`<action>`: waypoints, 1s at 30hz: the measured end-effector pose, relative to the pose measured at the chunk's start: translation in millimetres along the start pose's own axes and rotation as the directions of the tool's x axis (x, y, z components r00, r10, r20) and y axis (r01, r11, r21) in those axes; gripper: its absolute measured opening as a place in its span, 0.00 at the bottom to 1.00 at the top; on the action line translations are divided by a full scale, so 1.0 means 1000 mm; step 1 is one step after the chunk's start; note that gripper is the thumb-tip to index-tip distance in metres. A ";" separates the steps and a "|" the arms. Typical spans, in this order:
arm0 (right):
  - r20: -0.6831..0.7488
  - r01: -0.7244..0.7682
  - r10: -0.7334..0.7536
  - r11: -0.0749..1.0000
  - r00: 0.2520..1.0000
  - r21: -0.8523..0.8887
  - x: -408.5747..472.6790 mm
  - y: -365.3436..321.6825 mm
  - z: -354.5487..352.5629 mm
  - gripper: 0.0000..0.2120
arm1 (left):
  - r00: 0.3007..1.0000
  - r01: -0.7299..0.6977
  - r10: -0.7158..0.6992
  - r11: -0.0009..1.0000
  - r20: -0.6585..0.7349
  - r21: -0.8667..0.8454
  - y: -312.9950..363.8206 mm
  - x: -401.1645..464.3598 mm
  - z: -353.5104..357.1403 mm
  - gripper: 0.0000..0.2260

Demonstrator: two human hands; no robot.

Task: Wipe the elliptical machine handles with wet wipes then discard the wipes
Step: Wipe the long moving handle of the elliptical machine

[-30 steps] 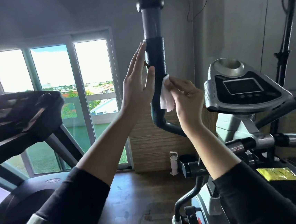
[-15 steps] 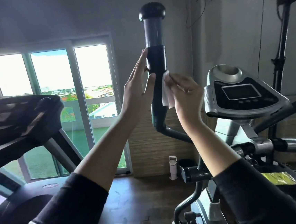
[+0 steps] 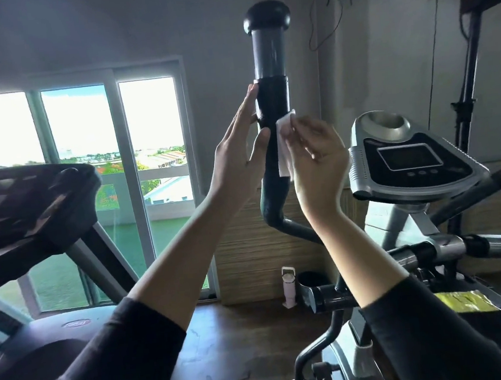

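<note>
Right hand [image 3: 316, 156] pinches wipe [image 3: 284, 143] against handle [image 3: 273, 117]; left hand [image 3: 239, 154], fingers straight, steadies it. Best wrap wipe around the grip, stroke its full length, brace firmly.

Left hand [image 3: 239, 151] flat, fingers straight against the upright black foam handle [image 3: 271, 102]; right hand [image 3: 315, 149] presses a white wipe [image 3: 284, 143] to its other side.

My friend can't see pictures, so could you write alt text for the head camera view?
A person's right hand presses a white wet wipe against an upright black elliptical handle, while the open left hand steadies it; the console sits to the right.
</note>
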State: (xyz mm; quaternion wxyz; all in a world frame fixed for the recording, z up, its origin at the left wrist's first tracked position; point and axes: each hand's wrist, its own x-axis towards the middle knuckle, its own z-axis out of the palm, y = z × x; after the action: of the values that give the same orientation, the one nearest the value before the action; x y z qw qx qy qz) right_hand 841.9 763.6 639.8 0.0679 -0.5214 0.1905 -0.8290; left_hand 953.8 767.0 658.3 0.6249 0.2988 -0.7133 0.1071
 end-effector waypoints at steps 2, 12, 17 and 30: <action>-0.041 0.044 -0.045 0.999 0.998 -0.015 0.012 -0.006 0.008 0.09 | 1.000 -0.014 0.015 0.999 0.020 -0.044 -0.004 0.001 -0.001 0.26; -0.057 0.114 -0.122 0.986 0.991 -0.125 -0.011 0.007 0.003 0.09 | 0.994 -0.074 0.085 0.986 0.073 -0.148 -0.024 0.000 -0.003 0.27; -0.116 0.117 -0.138 0.978 0.984 -0.172 -0.012 -0.001 0.010 0.09 | 0.989 -0.078 0.097 0.983 0.109 -0.167 -0.024 -0.002 -0.005 0.27; -0.171 0.115 -0.160 0.962 0.972 -0.248 -0.045 0.023 0.008 0.10 | 0.971 -0.134 0.179 0.958 0.161 -0.255 -0.037 -0.011 -0.005 0.29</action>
State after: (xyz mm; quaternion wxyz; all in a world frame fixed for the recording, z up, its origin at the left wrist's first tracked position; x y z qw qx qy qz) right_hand 866.7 755.0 596.6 -0.0710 -0.4566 0.2564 -0.8489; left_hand 979.0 742.8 640.3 0.5782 0.1711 -0.7967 0.0405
